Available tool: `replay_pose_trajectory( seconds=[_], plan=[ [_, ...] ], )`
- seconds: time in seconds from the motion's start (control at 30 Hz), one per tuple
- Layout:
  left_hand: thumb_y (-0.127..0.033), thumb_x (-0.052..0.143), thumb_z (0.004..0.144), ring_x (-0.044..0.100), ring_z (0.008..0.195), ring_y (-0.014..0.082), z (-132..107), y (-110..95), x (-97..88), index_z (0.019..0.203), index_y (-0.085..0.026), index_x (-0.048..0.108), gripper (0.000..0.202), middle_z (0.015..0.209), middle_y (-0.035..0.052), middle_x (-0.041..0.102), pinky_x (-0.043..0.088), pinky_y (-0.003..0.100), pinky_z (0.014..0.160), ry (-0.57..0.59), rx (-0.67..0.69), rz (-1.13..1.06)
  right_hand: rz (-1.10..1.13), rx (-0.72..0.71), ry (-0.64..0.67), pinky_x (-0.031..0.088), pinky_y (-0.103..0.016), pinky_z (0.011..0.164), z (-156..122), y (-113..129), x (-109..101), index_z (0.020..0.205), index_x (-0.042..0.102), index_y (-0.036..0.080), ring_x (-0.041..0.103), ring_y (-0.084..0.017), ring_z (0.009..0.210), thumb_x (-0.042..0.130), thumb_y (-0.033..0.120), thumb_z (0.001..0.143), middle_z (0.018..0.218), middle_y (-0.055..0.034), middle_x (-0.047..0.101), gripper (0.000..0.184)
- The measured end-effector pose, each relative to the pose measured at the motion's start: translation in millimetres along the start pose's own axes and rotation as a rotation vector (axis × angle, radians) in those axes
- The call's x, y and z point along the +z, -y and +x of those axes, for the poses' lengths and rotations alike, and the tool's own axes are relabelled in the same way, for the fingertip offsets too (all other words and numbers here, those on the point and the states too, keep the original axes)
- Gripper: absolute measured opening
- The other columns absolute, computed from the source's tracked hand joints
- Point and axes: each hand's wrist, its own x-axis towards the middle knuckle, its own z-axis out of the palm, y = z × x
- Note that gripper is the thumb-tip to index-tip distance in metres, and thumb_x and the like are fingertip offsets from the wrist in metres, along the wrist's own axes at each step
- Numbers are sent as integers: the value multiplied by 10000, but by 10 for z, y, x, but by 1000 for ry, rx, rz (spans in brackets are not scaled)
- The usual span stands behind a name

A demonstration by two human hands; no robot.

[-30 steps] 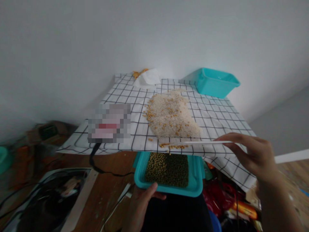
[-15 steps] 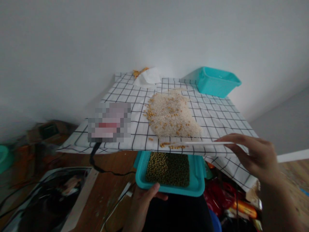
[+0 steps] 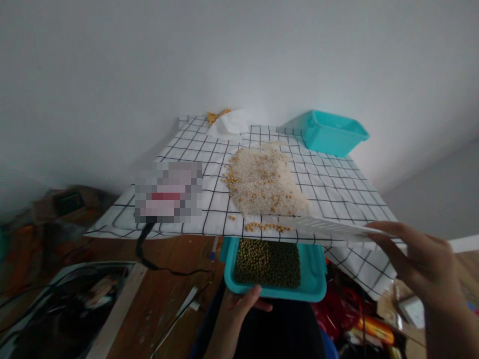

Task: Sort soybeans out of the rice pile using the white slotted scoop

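Note:
My left hand grips the near rim of a teal plastic tray, thumb on top. In the tray, yellow soybeans lie on the left beside dark green beans. At the right, my right hand pinches the end of a flat white slotted plastic piece, its far end pointing left over the table's front edge. A short row of soybeans lies by its tip. Behind this spreads a pile of white rice with soybeans scattered through it.
A black-and-white checked cloth covers the table. At the back stand a teal bin and a crumpled white tissue. A blurred-out object with a black cable lies at left. Red bags sit below right.
My right hand has shifted right and slightly down, and the white piece has tilted, showing its slotted face. The tray has moved a little right. The view has shifted slightly.

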Motion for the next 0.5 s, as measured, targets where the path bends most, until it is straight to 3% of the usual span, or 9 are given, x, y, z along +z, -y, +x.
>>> replay_pose_trajectory(
  seconds=[0.23,0.4,0.5],
  plan=[
    [-446,932,516,763,579,311,12,-14,2,738,-188,818,359,766,62,825,636,379,485,8,9,33,32,-113,69,598,-196,677,6,17,-22,1050,690,263,768,-149,762,580,177,965,895,-5,793,164],
    [-470,918,565,758,596,291,-90,-106,23,672,-191,811,318,614,51,768,649,370,546,25,16,61,-63,8,-31,602,-219,683,-34,-11,-38,1016,700,256,774,-173,775,611,257,970,883,-21,793,100],
    [-479,920,571,750,612,277,-154,-171,60,644,-197,809,311,574,45,749,654,363,563,16,24,67,-51,48,-15,602,-239,690,-92,2,-32,1024,700,263,772,-184,797,596,264,979,882,-27,786,113]
  ],
)
